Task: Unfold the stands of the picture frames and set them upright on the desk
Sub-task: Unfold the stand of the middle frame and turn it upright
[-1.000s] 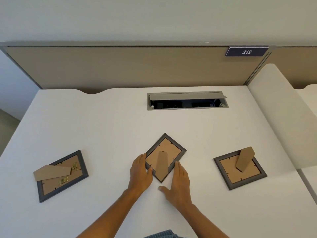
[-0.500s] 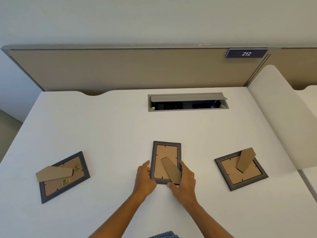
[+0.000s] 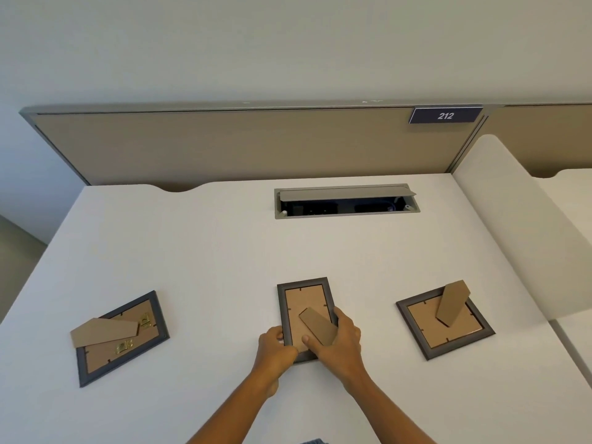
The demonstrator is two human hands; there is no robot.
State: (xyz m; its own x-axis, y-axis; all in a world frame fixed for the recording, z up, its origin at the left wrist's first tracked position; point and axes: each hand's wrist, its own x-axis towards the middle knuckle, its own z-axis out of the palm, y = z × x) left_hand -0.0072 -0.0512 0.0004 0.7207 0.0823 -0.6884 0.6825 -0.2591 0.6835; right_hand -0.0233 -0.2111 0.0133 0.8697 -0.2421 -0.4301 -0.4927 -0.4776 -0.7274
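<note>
Both hands' grip clamped on dark-framed middle picture frame (image 3: 303, 302), right hand (image 3: 339, 342) pinching brown cardboard stand (image 3: 318, 326), left hand (image 3: 277, 347) at its near corner, white surface (image 3: 208, 251), beige partition (image 3: 240, 142)

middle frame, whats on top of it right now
On the middle frame, lying face down, are its cardboard stand and both hands: left hand at the near-left corner, right hand over the stand's near end. The near edge is covered.

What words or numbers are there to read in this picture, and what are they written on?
"212": white digits on the dark sign at the top right of the tan partition.
Frames: the three lie face down, so only their brown backs show, with no writing on them.
Brass hangers on the left frame: too small to tell if anything is stamped on them.
Nothing else can be read.
</note>
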